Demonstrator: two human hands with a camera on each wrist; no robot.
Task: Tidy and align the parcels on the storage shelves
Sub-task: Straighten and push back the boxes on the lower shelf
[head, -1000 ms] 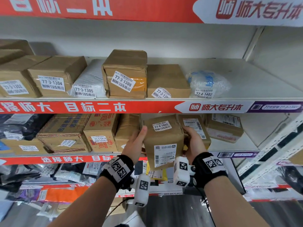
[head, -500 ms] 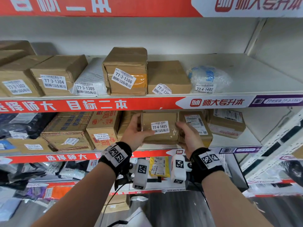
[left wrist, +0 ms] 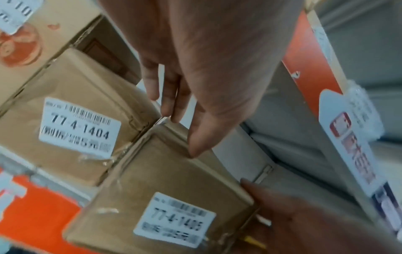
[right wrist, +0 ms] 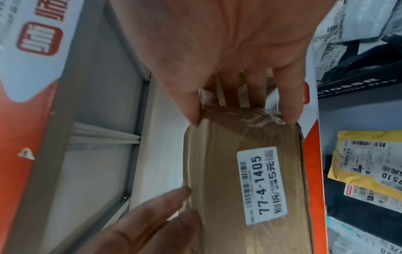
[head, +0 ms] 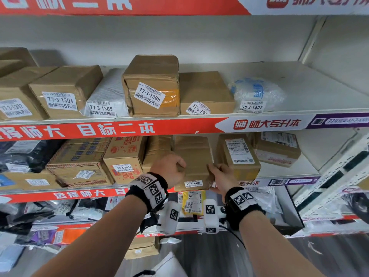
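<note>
Your left hand (head: 169, 168) and right hand (head: 220, 177) grip parcel 77-4-1405 (head: 192, 162), fingers curled on its sides, on the middle shelf (head: 279, 172), just beside parcel 77-4-1404 (left wrist: 71, 123).

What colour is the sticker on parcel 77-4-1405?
White with black print and a barcode, on the brown parcel; the sticker shows clearest in the right wrist view.

The left hand (head: 169, 168) and right hand (head: 221, 176) grip a brown taped cardboard parcel (head: 194, 156) between their fingers.
</note>
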